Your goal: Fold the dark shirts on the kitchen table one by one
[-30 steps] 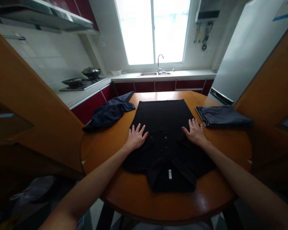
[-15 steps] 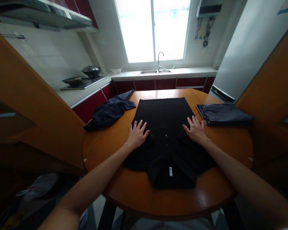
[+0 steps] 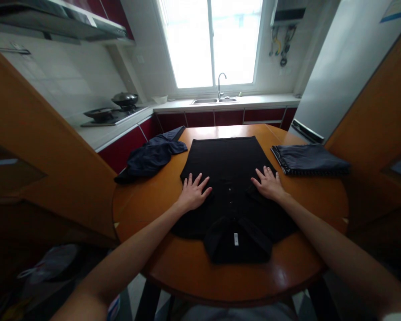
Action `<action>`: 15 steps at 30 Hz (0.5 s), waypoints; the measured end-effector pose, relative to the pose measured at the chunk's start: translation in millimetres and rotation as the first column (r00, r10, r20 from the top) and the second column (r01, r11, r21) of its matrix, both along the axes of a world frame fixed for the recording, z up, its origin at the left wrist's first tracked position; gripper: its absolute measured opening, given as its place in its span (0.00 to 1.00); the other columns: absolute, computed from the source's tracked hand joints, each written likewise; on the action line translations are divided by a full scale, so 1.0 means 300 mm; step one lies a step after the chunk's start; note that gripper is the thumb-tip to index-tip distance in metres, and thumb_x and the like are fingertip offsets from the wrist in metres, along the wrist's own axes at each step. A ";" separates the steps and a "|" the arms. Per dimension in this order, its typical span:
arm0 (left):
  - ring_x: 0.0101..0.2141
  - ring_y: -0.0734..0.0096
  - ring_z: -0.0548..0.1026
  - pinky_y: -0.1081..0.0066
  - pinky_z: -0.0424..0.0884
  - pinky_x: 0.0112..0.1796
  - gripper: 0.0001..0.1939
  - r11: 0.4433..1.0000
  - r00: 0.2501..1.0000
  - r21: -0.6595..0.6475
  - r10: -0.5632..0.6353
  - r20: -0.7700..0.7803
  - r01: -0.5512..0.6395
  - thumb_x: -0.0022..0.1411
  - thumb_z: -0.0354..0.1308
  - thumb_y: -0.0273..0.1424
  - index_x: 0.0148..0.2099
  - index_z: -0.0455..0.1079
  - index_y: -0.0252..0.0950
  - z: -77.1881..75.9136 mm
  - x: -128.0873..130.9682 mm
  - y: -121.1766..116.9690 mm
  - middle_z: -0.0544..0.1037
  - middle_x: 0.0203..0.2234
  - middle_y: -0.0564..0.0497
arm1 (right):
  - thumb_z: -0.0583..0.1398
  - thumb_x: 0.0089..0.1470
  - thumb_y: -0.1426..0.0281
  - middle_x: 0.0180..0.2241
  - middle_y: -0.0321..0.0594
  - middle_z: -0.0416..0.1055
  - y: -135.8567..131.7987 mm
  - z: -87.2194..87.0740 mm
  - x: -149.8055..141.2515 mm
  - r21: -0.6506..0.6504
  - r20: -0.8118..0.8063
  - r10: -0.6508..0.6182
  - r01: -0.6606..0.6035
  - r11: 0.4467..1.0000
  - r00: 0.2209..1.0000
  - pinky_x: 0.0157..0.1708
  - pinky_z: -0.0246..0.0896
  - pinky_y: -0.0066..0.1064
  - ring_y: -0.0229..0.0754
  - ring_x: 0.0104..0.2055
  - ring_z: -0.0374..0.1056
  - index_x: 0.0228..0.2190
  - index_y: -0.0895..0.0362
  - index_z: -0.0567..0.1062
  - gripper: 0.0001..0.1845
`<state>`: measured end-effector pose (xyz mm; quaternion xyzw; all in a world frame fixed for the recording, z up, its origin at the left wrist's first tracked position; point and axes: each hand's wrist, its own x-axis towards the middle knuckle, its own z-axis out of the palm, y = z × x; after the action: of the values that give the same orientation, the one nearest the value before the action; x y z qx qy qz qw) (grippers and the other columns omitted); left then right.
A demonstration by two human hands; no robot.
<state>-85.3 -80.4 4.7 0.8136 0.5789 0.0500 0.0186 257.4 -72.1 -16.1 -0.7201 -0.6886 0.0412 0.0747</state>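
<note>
A black polo shirt (image 3: 225, 160) lies spread flat, front side up, on the round wooden table (image 3: 243, 283). Its collar, with a small white label inside, points toward me, and the hem lies at the far side. My left hand (image 3: 193, 194) rests flat on the shirt's left side near the sleeve, fingers spread. On the opposite side my right hand (image 3: 268, 183) lies palm down, also with fingers apart. Neither hand grips the cloth.
A crumpled dark blue garment (image 3: 150, 156) lies at the table's left edge. Folded grey-blue clothing (image 3: 310, 159) sits at the right. Beyond are a sink (image 3: 205, 101), a stove with pans (image 3: 113, 117) and a fridge (image 3: 334, 71).
Both hands have shifted slightly inward and toward me over the shirt. The camera view has moved a little; the shirt lies as before.
</note>
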 end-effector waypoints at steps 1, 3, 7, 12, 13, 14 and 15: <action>0.68 0.33 0.40 0.40 0.42 0.63 0.34 1.000 1.000 0.001 0.012 0.001 -0.012 0.70 0.38 0.56 0.72 0.51 0.49 0.001 0.001 -0.002 0.49 0.71 0.48 | 0.43 0.65 0.46 0.71 0.56 0.41 -0.002 0.001 -0.001 -0.008 -0.002 0.004 -0.004 1.000 1.000 0.66 0.32 0.56 0.57 0.72 0.36 0.68 0.55 0.54 0.39; 0.68 0.30 0.40 0.38 0.41 0.62 0.34 0.999 0.999 -0.004 0.035 0.000 -0.035 0.69 0.39 0.56 0.72 0.51 0.51 0.001 0.004 -0.007 0.49 0.71 0.49 | 0.43 0.65 0.46 0.71 0.56 0.41 -0.005 0.001 -0.002 -0.020 -0.007 0.003 -0.003 1.000 1.000 0.66 0.34 0.55 0.58 0.72 0.36 0.68 0.55 0.54 0.39; 0.68 0.30 0.42 0.39 0.43 0.62 0.35 1.000 0.999 0.001 0.031 0.021 -0.031 0.68 0.39 0.57 0.72 0.50 0.52 0.002 0.000 -0.008 0.49 0.71 0.48 | 0.42 0.64 0.44 0.71 0.57 0.40 -0.003 -0.005 0.005 0.027 -0.015 -0.033 0.033 0.999 0.999 0.66 0.31 0.57 0.59 0.72 0.33 0.69 0.56 0.50 0.42; 0.68 0.34 0.44 0.45 0.45 0.63 0.40 0.985 0.985 0.048 0.164 0.044 -0.167 0.69 0.36 0.57 0.74 0.46 0.39 0.003 -0.030 0.018 0.48 0.71 0.42 | 0.39 0.64 0.46 0.71 0.56 0.41 0.016 -0.025 0.035 0.059 -0.037 -0.100 0.102 0.993 0.994 0.68 0.29 0.51 0.53 0.73 0.35 0.69 0.67 0.47 0.46; 0.68 0.34 0.44 0.45 0.46 0.63 0.42 0.980 0.979 0.022 0.199 0.035 -0.200 0.68 0.35 0.58 0.74 0.45 0.37 0.001 -0.036 0.024 0.48 0.71 0.40 | 0.39 0.64 0.46 0.71 0.55 0.42 0.019 -0.029 0.041 0.042 -0.040 -0.103 0.104 0.994 0.994 0.68 0.29 0.50 0.52 0.73 0.36 0.68 0.68 0.48 0.46; 0.68 0.33 0.43 0.44 0.46 0.63 0.43 0.975 0.975 -0.006 0.221 0.024 -0.221 0.68 0.35 0.59 0.74 0.45 0.35 -0.002 -0.042 0.030 0.48 0.71 0.40 | 0.39 0.64 0.46 0.71 0.55 0.42 0.021 -0.032 0.045 0.025 -0.040 -0.102 0.103 0.994 0.994 0.68 0.30 0.49 0.51 0.73 0.36 0.68 0.69 0.49 0.46; 0.68 0.33 0.42 0.44 0.46 0.63 0.44 0.973 0.973 -0.024 0.232 0.014 -0.231 0.67 0.35 0.59 0.74 0.45 0.35 -0.005 -0.047 0.035 0.48 0.71 0.39 | 0.39 0.64 0.47 0.71 0.54 0.42 0.022 -0.034 0.048 0.012 -0.038 -0.101 0.102 0.995 0.994 0.68 0.30 0.49 0.51 0.73 0.36 0.68 0.69 0.50 0.46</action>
<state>-99.5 -69.9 3.3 0.7399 0.6701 0.0524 0.0267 271.8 -65.5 -26.3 -0.7526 -0.6500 0.0458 0.0945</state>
